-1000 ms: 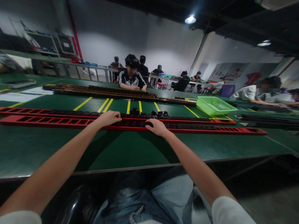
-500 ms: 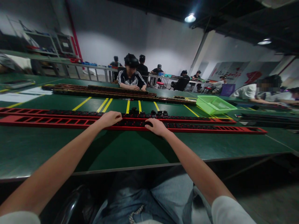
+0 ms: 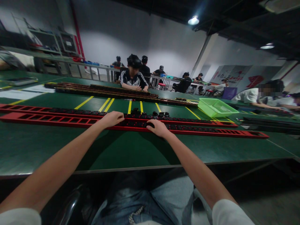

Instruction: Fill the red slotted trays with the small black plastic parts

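Two long red slotted rails lie side by side across the green table, the near rail (image 3: 194, 132) and the far rail (image 3: 225, 124). Black pieces fill their middle slots; slots at the left are bare. My left hand (image 3: 113, 119) rests over the near rail with its fingers curled, and whatever it grips is hidden. To its right my right hand (image 3: 157, 127) is closed, thumb and fingers around a black piece (image 3: 150, 125) at the near rail. Some loose black pieces (image 3: 161, 114) sit on the far rail's back edge, beyond my hands.
Behind the rails a stack of long dark strips (image 3: 105, 92) lies across the table (image 3: 131, 150). A green basket (image 3: 217, 107) stands at the right, beside more dark strips (image 3: 269, 123). Papers (image 3: 28, 93) lie at the left. A person (image 3: 134, 76) sits opposite; others work farther back and right.
The view has shifted and tilted slightly. Both hands keep nearly the same places at the near rail, with no clear change in their grips.
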The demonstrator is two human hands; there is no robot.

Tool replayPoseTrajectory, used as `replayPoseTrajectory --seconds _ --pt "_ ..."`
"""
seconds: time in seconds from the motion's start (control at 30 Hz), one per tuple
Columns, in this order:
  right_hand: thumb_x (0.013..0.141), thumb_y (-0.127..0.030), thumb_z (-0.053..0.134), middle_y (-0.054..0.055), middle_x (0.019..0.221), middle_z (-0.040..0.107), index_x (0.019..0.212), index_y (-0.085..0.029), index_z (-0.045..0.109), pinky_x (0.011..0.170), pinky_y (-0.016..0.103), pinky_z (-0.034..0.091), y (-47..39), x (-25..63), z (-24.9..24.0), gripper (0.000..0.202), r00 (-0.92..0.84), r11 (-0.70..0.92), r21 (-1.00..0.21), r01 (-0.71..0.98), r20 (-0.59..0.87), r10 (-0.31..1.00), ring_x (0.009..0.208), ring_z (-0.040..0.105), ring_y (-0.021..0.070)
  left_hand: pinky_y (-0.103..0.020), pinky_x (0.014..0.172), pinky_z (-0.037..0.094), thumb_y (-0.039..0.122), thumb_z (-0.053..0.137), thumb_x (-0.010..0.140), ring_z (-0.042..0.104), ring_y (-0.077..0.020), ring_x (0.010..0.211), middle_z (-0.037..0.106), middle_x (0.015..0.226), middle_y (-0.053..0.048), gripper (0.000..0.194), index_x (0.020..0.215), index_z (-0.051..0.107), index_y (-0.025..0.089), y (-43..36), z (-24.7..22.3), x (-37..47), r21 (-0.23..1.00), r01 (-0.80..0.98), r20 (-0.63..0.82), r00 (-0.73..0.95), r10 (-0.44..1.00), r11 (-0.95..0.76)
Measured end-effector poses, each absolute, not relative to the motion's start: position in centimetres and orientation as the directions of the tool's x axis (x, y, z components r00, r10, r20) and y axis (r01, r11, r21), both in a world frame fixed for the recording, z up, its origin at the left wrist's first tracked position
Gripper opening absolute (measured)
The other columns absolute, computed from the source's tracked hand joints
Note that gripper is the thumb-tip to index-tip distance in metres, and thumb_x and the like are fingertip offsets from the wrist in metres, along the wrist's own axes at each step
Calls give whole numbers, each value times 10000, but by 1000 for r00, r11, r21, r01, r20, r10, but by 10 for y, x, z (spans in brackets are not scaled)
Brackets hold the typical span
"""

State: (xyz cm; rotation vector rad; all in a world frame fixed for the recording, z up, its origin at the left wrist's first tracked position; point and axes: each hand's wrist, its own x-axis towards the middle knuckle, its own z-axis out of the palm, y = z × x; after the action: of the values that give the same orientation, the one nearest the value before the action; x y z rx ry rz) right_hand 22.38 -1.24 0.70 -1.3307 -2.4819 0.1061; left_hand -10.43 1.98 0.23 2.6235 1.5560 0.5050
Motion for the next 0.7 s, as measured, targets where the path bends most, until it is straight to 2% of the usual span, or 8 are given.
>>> replayPoseTrajectory --seconds 0.37,0.5,0.6,0.7 --pt "977 -448 547 106 1279 683 1277 -209 642 985 404 492 -13 225 6 395 -517 567 -212 796 248 819 1180 633 267 -290 658 361 417 452 930 576 -192 740 666 831 -60 299 825 620 193 18 4 -103 210 848 232 441 867 -487" --pt "959 -413 575 107 1250 694 1252 -193 653 967 389 497 -10 224 3 374 -506 576 -282 767 287 814 1139 645 253 -292 660 368 412 449 933 581 -195 747 669 841 -67 300 827 623 191 16 5 -102 200 855 236 432 870 -479" --pt "951 -348 573 106 1197 706 1230 -168 655 943 345 503 8 232 12 342 -398 534 -375 758 383 834 1053 664 212 -292 674 375 408 432 940 588 -196 769 679 870 -72 306 847 627 190 18 4 -102 201 855 232 433 871 -478" --pt "971 -346 513 128 1177 701 1231 -148 655 911 345 506 42 255 32 356 -124 313 -382 870 444 887 1012 665 226 -294 687 378 412 424 942 594 -198 791 686 904 -74 309 867 629 193 21 2 -102 195 850 243 441 864 -489"
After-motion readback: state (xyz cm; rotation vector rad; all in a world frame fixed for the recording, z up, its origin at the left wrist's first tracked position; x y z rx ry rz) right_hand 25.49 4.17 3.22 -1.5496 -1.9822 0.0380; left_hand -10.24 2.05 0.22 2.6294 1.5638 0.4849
